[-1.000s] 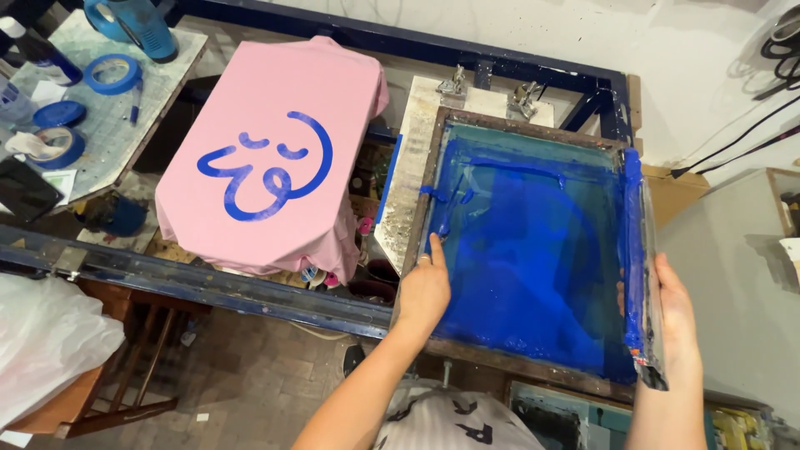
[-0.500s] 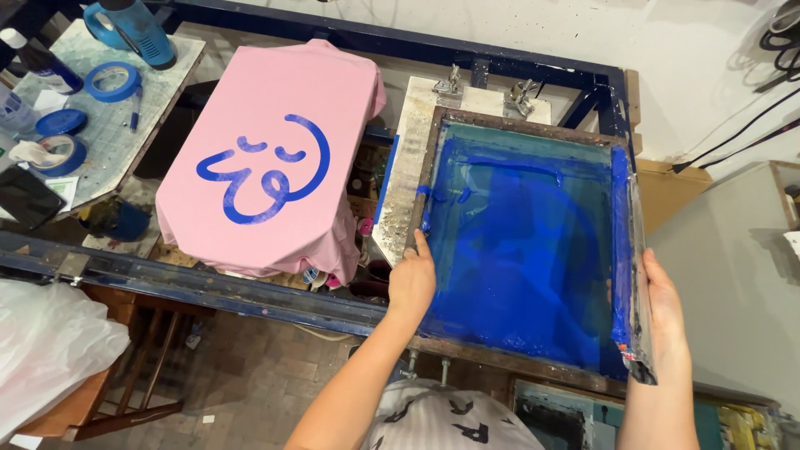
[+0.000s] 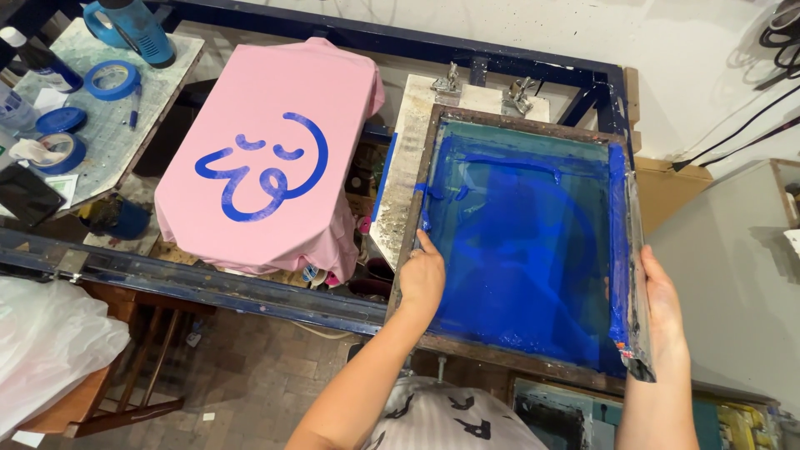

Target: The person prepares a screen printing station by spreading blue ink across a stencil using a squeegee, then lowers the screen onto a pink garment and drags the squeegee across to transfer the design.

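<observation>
1. At the far left, a grey side table [image 3: 125, 125] carries several rolls of blue tape [image 3: 112, 80], a dark bottle [image 3: 37, 60] and a blue heat gun [image 3: 129, 29].
2. Right of it, a pink T-shirt with a blue line drawing printed on it [image 3: 275, 158] lies stretched flat over a platen, well apart from both hands.
3. A white, ink-speckled board [image 3: 404, 179] sits between the shirt and the screen.
4. The left hand [image 3: 423, 279] grips the left rail of the wooden-framed printing screen covered in blue ink [image 3: 525, 242], fingers curled over the wood, thumb pointing up along the rail.
5. The screen lies roughly flat on the dark blue metal press frame [image 3: 250, 287], its far edge at two metal clamps [image 3: 483, 87].
6. The right hand [image 3: 662, 308] clasps the screen's right rail, where silver tape [image 3: 637, 275] wraps the edge; the fingers are underneath and hidden.
7. Far right stands a grey cabinet [image 3: 733, 283], with black cables [image 3: 742, 125] on the white wall above it.
</observation>
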